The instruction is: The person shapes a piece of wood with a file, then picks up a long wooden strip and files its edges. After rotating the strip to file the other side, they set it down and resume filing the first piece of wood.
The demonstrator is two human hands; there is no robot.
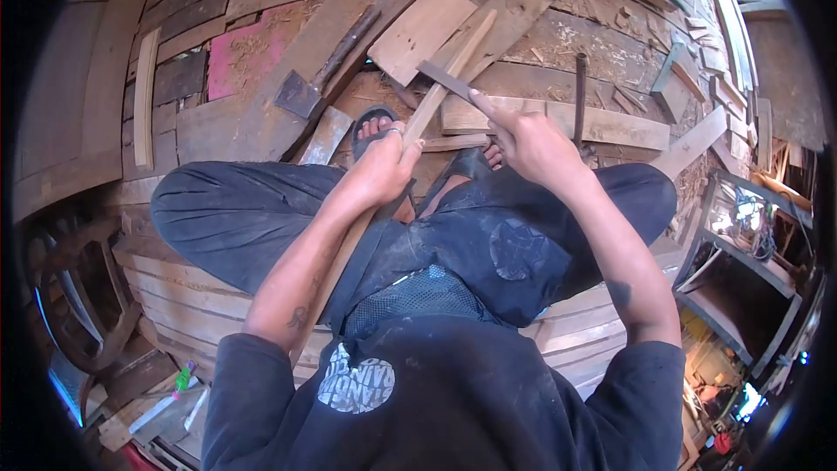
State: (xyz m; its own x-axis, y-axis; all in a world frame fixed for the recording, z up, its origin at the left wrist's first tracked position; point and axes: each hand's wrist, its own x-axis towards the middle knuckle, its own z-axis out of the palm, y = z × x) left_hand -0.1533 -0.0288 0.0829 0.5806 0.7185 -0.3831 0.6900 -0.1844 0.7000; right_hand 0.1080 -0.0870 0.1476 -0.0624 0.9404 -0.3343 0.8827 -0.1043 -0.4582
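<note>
Wood strip (418, 131), long and narrow, runs at a slant from our lap up over the plank floor (558, 44), its far end reaching toward the boards ahead. We sit cross-legged on that floor, dark trousers dusty, with a sandaled foot (375, 129) showing just behind the strip. Our left hand (379, 170) is clenched around the strip near its middle, fingers wrapped over the top and a ring on one finger. Our right hand (532, 144) is closed on a flat dark tool (445, 80), which looks like a file or blade; the forefinger lies stretched along it, and the tool lies across the strip at an angle, touching its upper part. Both grips are tight: the left grasps the strip, the right grasps the tool.

A hatchet (324, 70) lies on the floor to the left of the strip, its head near our left knee and its handle pointing up and away. Just right of our right hand a dark metal rod (580, 96) lies over a long pale board (602, 122). A short flat plank (418, 30) lies beyond the strip's far end, and a pink-painted board (240, 52) sits among the floor planks to the left. Shavings and offcuts are scattered toward the upper right. At the lower left, beyond our elbow, curved wooden pieces (83, 296) are stacked below the floor's edge.
</note>
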